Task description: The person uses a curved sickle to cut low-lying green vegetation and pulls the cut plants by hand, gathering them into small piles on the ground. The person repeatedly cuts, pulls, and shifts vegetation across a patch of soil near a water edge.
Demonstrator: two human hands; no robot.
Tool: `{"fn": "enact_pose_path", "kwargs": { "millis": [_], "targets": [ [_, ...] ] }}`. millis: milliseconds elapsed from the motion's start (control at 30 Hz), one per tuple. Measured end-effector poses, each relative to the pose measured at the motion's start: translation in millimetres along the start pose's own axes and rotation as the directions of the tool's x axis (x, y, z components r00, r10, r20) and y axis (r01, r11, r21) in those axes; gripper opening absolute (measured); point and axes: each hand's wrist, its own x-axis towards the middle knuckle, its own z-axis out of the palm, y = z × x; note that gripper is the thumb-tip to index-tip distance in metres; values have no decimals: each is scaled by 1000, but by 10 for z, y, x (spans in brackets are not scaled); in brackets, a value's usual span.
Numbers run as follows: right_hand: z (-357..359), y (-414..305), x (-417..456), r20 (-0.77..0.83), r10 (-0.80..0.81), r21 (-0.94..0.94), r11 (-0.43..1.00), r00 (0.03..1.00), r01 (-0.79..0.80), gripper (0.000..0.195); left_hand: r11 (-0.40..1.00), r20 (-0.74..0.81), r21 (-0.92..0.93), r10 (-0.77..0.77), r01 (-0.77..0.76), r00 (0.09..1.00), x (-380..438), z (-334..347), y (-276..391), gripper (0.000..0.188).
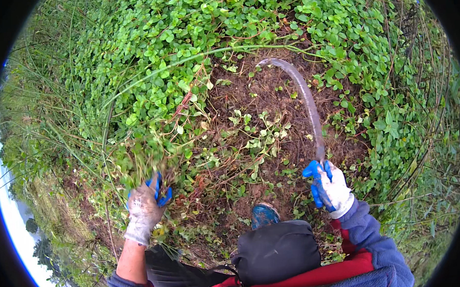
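My left hand (146,208), in a soiled white glove with blue coated fingers, is curled around a blurred bunch of leafy stems (146,158) at the left. My right hand (328,189), gloved the same way, grips a sickle (309,105). The handle is mostly hidden inside the fist. Its long curved metal blade reaches forward over brown soil (239,85), with the tip bent to the left. Between the hands lie loose, pale-leaved stems (264,138). Whether the blade touches the ground is hard to tell.
Dense green creeping plants (163,31) cover the ground ahead and to the right. A long grass stalk (195,57) arches across beyond the blade. My blue shoe (264,215) and dark-trousered knee (278,245) are close below. Dry stems (436,107) stand along the right rim.
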Motion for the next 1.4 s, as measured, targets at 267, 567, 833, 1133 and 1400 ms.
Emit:
{"fn": "enact_pose_path", "kwargs": {
  "millis": [267,567,833,1133,1400],
  "targets": [
    [-190,158,-165,-28,22,-14,1000,999,-23,19,832,-568,-65,423,-550,706,609,-621,1652,102],
    [-321,418,-245,-20,171,-14,985,985,-171,15,889,-381,-142,356,-435,853,1389,162,2158,10],
    [-728,1367,-1113,-18,86,-480,873,996,-85,22,935,49,9,354,-355,934,1040,342,988,11],
    [100,239,222,81,40,-205,978,996,-23,21,869,-395,-2,454,-494,799,547,56,1377,90],
    [-281,741,-380,108,12,-830,552,994,83,28,947,110,137,277,-290,955,1357,362,1662,56]
  ]
}}
